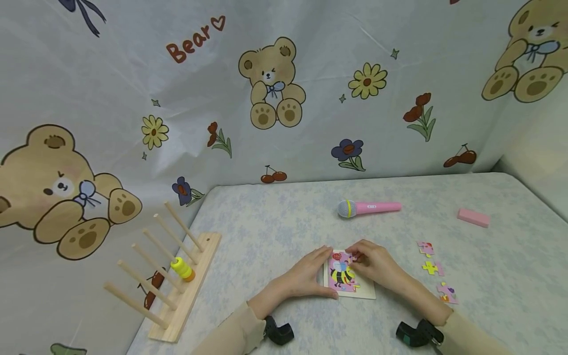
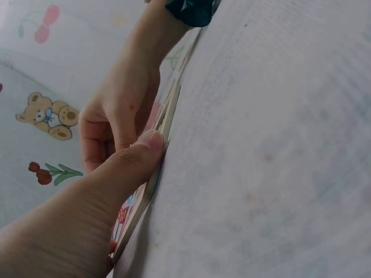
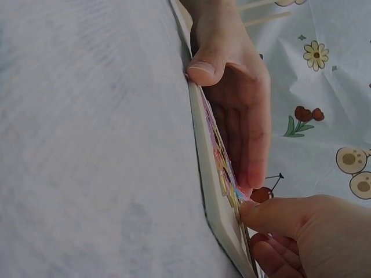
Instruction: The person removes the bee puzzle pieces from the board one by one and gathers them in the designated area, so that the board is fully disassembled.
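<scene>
A jigsaw puzzle board [image 1: 365, 290] with a pale frame lies on the table, partly filled with a bee picture on pink. My left hand [image 1: 305, 276] rests along its left side, fingers fairly straight and thumb [image 2: 130, 165] against the near edge. Over the board's upper right part, my right hand [image 1: 374, 261] has its fingers curled and pinches a small pink puzzle piece [image 1: 353, 258], mostly hidden by the fingertips. In the right wrist view, the right thumb [image 3: 278, 215] sits low at the picture's edge. Bare pale board shows on the right side.
Loose puzzle pieces [image 1: 430, 267] lie in a column right of the board. Behind are a pink toy microphone [image 1: 377, 207] and a pink block [image 1: 473, 217]. A wooden peg rack [image 1: 195, 276] with yellow and orange beads [image 1: 182, 268] stands at left.
</scene>
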A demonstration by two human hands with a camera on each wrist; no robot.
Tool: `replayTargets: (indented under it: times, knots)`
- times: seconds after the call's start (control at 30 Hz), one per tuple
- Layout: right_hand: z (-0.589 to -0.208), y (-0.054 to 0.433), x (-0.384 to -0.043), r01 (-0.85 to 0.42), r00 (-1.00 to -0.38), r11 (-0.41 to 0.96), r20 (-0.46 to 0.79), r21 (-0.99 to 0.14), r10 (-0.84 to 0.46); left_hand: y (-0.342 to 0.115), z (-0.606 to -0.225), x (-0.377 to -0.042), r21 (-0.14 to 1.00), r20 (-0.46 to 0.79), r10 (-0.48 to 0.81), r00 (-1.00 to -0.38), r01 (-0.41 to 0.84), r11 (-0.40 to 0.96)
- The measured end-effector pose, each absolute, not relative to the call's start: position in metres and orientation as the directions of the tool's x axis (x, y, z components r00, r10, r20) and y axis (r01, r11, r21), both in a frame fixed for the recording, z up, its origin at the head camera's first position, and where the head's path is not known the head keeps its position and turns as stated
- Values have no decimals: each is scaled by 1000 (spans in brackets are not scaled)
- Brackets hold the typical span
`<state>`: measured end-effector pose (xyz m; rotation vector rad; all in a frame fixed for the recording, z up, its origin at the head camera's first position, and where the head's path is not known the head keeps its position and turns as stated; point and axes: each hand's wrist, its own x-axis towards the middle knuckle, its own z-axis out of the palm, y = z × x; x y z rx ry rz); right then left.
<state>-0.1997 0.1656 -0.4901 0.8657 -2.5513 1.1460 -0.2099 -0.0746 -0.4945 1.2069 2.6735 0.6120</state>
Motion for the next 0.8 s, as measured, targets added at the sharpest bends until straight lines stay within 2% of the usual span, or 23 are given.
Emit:
replayTargets:
  times: [0.37, 0.57, 0.8]
  knots:
    - [-482, 168, -200, -627, -778, 500, 458, -597, -429, -74, -495, -209, 427, 38, 744, -668, 684, 592]
    - [-464, 179, -203, -536, -843, 524, 387, -662, -373, -73, -495, -213, 433, 40, 740, -671, 679, 592]
    - [-447, 231, -212, -449, -893, 602, 307, -661, -329, -75, -496, -212, 445, 29, 744, -668, 675, 589]
